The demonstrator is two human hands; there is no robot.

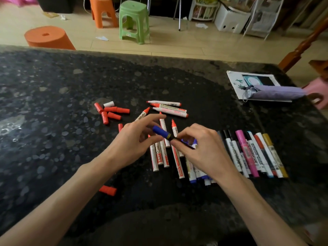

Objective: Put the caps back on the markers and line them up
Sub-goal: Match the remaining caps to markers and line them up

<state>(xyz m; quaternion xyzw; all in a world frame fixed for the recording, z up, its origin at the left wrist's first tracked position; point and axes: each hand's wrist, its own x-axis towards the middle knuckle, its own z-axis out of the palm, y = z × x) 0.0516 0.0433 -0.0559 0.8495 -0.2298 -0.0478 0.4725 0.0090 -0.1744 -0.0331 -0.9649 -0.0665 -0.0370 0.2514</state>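
Note:
My right hand (200, 148) grips a dark marker with a blue cap (162, 133) pointing up-left. My left hand (136, 137) curls around the cap end, its fingertips near the cap; whether they touch it I cannot tell. Under both hands lie several uncapped red markers (164, 157). Three more uncapped red markers (168, 108) lie farther back. Loose red caps (111, 112) and one white cap (108, 104) sit at the back left; another red cap (107, 190) lies near my left forearm. A row of capped markers (252, 153) lies at the right.
The dark speckled table (53, 121) holds a paper sheet (236, 80) and a folded purple umbrella (276, 93) at the back right. On the floor beyond stand a green stool (134, 18) and orange stools (102, 11). A wooden chair post (301, 48) rises at the right.

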